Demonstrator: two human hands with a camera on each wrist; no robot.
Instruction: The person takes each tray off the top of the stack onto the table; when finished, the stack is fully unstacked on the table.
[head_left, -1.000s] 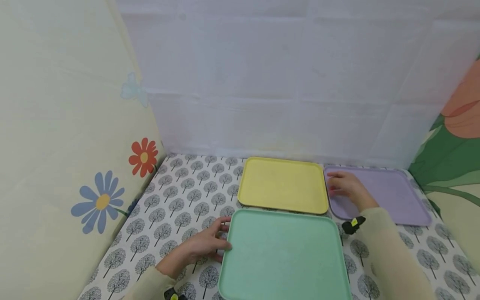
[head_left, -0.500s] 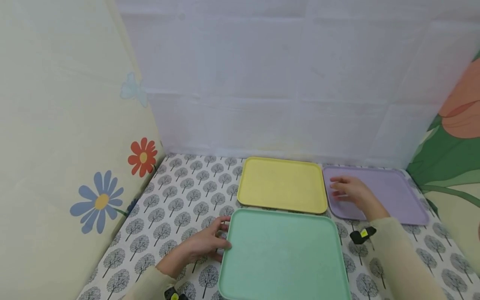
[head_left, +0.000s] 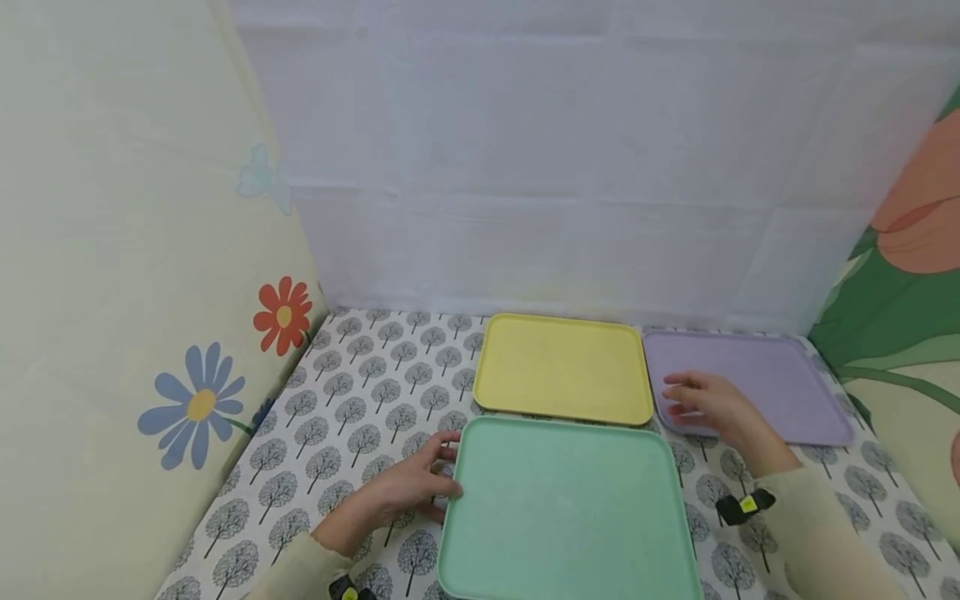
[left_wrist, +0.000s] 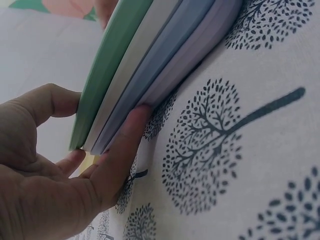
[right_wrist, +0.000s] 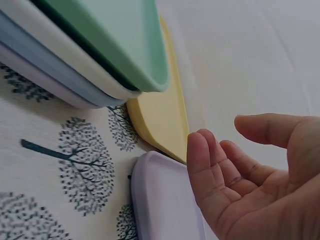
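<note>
A mint green tray lies topmost on a stack at the front. Beneath it the left wrist view shows a white tray, a blue tray and a lavender tray. My left hand grips the stack's left side, thumb at the green rim, a finger against the lavender tray low down. Holding nothing, my right hand hovers over the near left part of a separate purple tray, its fingers loosely bent and the thumb apart in the right wrist view.
A yellow tray lies behind the stack, with the purple tray close beside it on the right. The tree-patterned cloth covers the table. A pale backdrop rises behind, and flower-printed panels stand at both sides.
My right hand has drawn back toward me and slightly right, away from the yellow tray's right edge. My left hand and the trays stay put.
</note>
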